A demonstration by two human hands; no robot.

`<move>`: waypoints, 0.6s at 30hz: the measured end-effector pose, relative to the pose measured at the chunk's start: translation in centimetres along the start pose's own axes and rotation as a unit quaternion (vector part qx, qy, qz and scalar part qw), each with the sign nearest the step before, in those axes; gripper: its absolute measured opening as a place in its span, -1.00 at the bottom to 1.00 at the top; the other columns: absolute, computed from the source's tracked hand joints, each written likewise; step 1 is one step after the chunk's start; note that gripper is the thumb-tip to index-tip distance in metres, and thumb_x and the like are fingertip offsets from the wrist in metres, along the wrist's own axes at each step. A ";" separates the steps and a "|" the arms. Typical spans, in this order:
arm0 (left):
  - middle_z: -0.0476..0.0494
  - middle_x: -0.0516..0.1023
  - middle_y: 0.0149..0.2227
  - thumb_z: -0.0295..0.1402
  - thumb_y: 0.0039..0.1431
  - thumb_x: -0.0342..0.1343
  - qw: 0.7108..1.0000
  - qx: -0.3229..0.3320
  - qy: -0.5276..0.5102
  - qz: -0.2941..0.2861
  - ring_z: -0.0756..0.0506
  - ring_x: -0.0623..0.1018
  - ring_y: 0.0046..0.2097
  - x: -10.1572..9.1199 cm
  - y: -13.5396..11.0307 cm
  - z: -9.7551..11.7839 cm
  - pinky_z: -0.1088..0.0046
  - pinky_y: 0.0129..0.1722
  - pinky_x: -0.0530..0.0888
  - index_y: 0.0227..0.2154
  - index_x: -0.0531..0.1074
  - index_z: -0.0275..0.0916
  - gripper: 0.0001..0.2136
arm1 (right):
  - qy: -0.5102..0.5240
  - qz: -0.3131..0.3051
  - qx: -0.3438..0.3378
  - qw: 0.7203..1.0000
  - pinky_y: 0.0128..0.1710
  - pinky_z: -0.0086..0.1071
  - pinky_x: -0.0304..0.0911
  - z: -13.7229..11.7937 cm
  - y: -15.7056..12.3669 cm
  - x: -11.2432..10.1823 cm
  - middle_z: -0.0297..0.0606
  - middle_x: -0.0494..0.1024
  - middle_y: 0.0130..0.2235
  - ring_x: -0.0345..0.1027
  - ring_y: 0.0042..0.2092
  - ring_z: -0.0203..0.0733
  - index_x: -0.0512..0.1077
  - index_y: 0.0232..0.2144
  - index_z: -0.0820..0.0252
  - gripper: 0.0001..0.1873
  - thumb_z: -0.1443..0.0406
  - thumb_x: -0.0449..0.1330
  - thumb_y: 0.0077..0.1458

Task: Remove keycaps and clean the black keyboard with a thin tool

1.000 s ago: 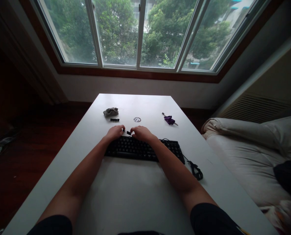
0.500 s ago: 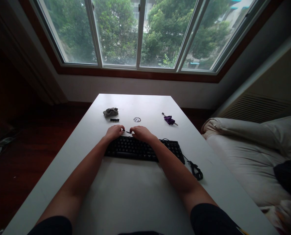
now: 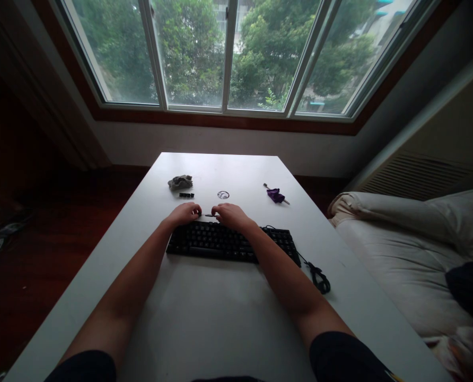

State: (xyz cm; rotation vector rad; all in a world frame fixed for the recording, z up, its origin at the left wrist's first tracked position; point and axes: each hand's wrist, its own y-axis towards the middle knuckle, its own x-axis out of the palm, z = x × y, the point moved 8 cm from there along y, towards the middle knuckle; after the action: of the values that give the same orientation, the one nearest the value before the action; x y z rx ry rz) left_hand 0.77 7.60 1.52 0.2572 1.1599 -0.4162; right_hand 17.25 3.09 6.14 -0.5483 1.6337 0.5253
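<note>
1. head view, middle of the frame: the left hand [image 3: 185, 213] and right hand [image 3: 229, 215] meet at the far edge of a black keyboard [image 3: 228, 243], fingers curled in.
2. between their fingertips sits a small dark thin piece [image 3: 209, 215], pinched from both sides; too small to tell what it is.
3. the keyboard is long, flat and dark with rows of keys, lying across the white table [image 3: 204, 323] just below centre; both forearms cross over it.
4. its black cable [image 3: 318, 276] coils at the keyboard's right end.
5. above the hands: a short row of black keycaps [image 3: 186, 195], a grey crumpled cloth [image 3: 180, 182], a small round ring [image 3: 222, 194].
6. upper right of centre lies a purple tool [image 3: 276, 194].
</note>
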 end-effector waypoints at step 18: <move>-0.10 0.62 -0.21 -0.22 0.19 0.11 1.000 0.015 -0.023 0.000 -0.11 0.57 -0.22 0.2 0.2 0.0 0.41 -0.18 0.44 -0.21 0.61 -0.13 -0.78 | -0.023 0.000 0.009 1.000 -0.13 -0.40 0.28 0.1 0.1 0.5 -0.15 0.56 0.03 0.41 0.07 -0.08 0.47 0.10 0.03 -0.66 0.33 0.17 0.29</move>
State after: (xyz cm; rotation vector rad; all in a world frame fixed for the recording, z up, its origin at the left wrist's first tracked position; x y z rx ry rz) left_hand 0.93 7.71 1.39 0.2727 1.1082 -0.4370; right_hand 17.19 3.20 5.61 -0.5195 1.5938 0.5182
